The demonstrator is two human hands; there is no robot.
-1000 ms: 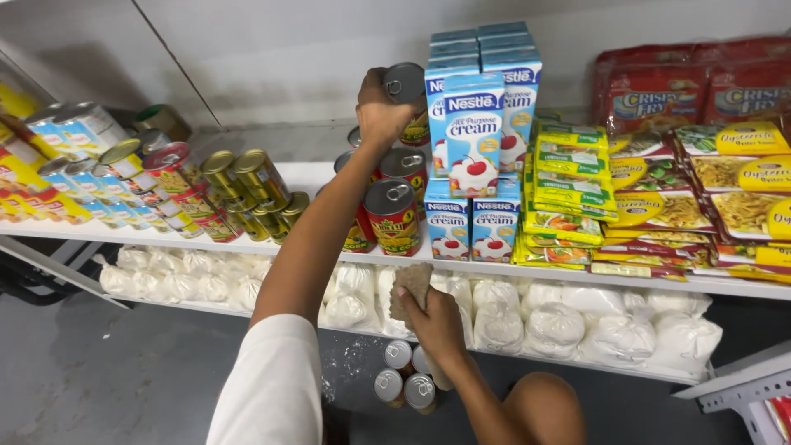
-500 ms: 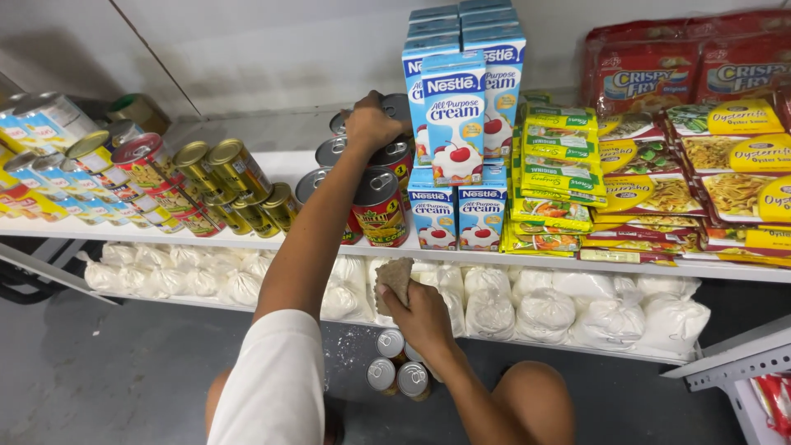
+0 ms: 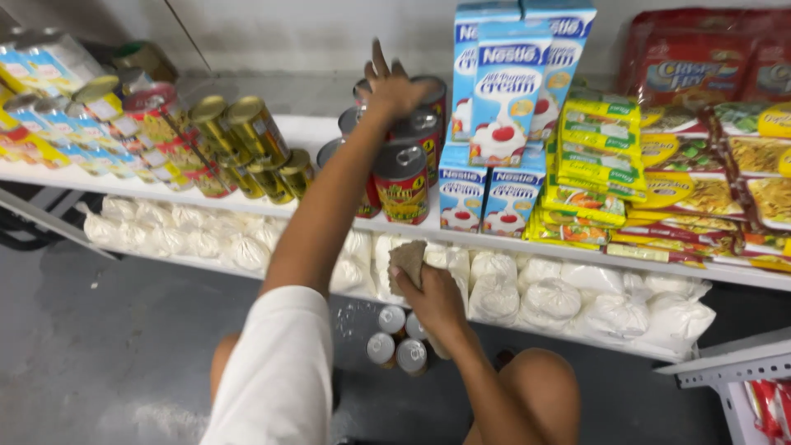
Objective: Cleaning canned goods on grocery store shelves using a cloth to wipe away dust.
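The left hand (image 3: 394, 89) rests spread open on stacked cans (image 3: 405, 169) on the shelf (image 3: 313, 132). The right hand (image 3: 434, 301) grips a brown cloth (image 3: 407, 259).

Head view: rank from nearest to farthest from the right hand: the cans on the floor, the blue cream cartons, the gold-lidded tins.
1. Cans on the floor, just below the right hand.
2. Blue cream cartons, above on the shelf.
3. Gold-lidded tins, up to the left.

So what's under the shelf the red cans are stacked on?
Under the white shelf, a lower shelf holds tied white bags. Four cans stand on the floor below; the right hand, holding a cloth, covers part.
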